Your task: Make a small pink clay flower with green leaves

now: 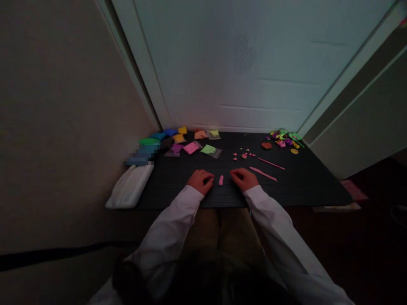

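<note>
A small lumpy strip of pink modelling clay (221,180) lies on the dark table between my two hands, touching neither. My left hand (201,181) rests just left of it, fingers loosely curled in, with nothing visible in them. On the other side, my right hand (244,179) is curled too, thumb and forefinger close together, and I see nothing between them. To the right of that hand lie a pink flat modelling tool (263,173) and a thinner pink stick tool (271,164). Beyond it are several small pink and green clay bits (244,156).
Bags of coloured clay, including a pink one (191,148) and a green one (210,150), line the back left. A white packet (131,186) sits at the left edge. Colourful small pieces (282,136) and a red-brown disc (266,145) lie back right. A white door (222,84) stands behind.
</note>
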Action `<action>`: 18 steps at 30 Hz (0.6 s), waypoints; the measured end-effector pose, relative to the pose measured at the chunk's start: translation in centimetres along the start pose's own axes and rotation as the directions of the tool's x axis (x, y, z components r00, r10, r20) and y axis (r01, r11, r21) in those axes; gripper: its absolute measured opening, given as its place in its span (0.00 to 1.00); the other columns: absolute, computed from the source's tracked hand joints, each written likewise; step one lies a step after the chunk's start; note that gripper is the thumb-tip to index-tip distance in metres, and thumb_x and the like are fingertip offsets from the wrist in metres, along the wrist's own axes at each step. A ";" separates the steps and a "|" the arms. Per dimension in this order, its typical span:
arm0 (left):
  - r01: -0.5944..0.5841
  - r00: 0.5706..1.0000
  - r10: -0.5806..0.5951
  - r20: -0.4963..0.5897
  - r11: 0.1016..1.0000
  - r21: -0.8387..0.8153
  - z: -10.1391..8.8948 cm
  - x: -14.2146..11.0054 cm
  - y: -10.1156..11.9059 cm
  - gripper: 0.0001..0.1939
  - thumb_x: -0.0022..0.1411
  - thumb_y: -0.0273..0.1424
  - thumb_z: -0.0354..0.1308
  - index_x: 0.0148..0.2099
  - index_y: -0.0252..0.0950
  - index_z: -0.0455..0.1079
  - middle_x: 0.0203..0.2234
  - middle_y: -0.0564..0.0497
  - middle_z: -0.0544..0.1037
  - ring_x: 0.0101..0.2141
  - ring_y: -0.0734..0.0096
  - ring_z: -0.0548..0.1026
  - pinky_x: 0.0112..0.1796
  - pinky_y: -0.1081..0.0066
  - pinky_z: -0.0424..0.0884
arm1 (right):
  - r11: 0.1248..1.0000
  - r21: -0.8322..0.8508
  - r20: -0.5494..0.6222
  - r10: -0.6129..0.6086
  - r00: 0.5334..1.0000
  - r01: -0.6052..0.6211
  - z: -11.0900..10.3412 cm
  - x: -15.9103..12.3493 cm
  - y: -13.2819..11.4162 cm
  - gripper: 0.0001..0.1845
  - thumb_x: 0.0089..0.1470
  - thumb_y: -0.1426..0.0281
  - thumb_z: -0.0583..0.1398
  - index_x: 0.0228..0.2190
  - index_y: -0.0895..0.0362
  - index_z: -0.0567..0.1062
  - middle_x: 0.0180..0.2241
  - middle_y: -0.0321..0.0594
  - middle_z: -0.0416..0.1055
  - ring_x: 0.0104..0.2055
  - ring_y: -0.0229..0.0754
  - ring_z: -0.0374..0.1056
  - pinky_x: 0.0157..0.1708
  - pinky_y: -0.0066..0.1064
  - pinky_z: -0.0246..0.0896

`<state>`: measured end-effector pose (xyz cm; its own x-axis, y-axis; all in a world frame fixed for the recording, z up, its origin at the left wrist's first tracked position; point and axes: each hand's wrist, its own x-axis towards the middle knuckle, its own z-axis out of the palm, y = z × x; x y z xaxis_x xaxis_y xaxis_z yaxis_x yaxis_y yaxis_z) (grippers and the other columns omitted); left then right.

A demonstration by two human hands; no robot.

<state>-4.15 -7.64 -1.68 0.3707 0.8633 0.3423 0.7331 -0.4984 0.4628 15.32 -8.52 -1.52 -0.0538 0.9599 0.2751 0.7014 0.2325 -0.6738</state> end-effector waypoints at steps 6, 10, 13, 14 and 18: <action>0.064 0.998 -0.064 -0.015 0.998 0.002 0.0 0.3 0.0 0.12 0.52 0.34 0.47 0.33 0.35 0.70 0.30 0.49 0.74 0.34 0.71 0.68 0.38 0.72 0.62 | 0.999 0.020 -0.065 0.035 0.997 -0.034 -0.2 -1.1 0.1 0.13 0.43 0.67 0.53 0.30 0.58 0.73 0.26 0.38 0.67 0.27 0.35 0.60 0.29 0.27 0.55; 0.115 0.990 -0.114 -0.080 0.993 0.004 0.0 0.3 -0.2 0.15 0.53 0.36 0.44 0.33 0.33 0.69 0.29 0.48 0.73 0.32 0.72 0.68 0.35 0.73 0.62 | 0.998 0.049 -0.080 0.044 0.996 -0.040 -0.3 -1.4 0.2 0.14 0.44 0.67 0.52 0.30 0.59 0.73 0.27 0.38 0.68 0.27 0.35 0.61 0.30 0.27 0.55; 0.134 0.987 -0.133 -0.095 0.991 0.002 0.0 0.3 -0.3 0.16 0.53 0.37 0.44 0.31 0.33 0.69 0.28 0.48 0.73 0.30 0.72 0.68 0.33 0.74 0.63 | 0.996 0.076 -0.087 0.062 0.994 -0.056 -0.3 -1.3 0.3 0.14 0.43 0.66 0.52 0.30 0.59 0.73 0.26 0.38 0.69 0.27 0.35 0.61 0.30 0.27 0.55; 0.138 0.986 -0.138 -0.096 0.990 0.000 0.0 0.2 -0.3 0.16 0.53 0.37 0.44 0.31 0.33 0.69 0.28 0.48 0.73 0.30 0.72 0.68 0.33 0.74 0.63 | 0.994 0.083 -0.090 0.071 0.993 -0.064 -0.3 -1.3 0.4 0.14 0.43 0.66 0.52 0.30 0.59 0.73 0.26 0.37 0.69 0.27 0.35 0.61 0.29 0.27 0.55; 0.152 0.984 -0.153 -0.091 0.988 -0.012 -0.2 0.1 0.0 0.17 0.53 0.37 0.43 0.32 0.33 0.70 0.28 0.48 0.73 0.30 0.72 0.68 0.33 0.75 0.62 | 0.990 0.113 -0.104 0.099 0.990 -0.088 -0.4 -1.3 0.4 0.15 0.44 0.65 0.51 0.31 0.59 0.72 0.26 0.37 0.69 0.27 0.35 0.62 0.29 0.27 0.56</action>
<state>-4.27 -7.58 -1.48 0.2011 0.9186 0.3402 0.7743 -0.3618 0.5193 15.96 -9.74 -1.90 0.0904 0.9567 0.2765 0.6188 0.1636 -0.7683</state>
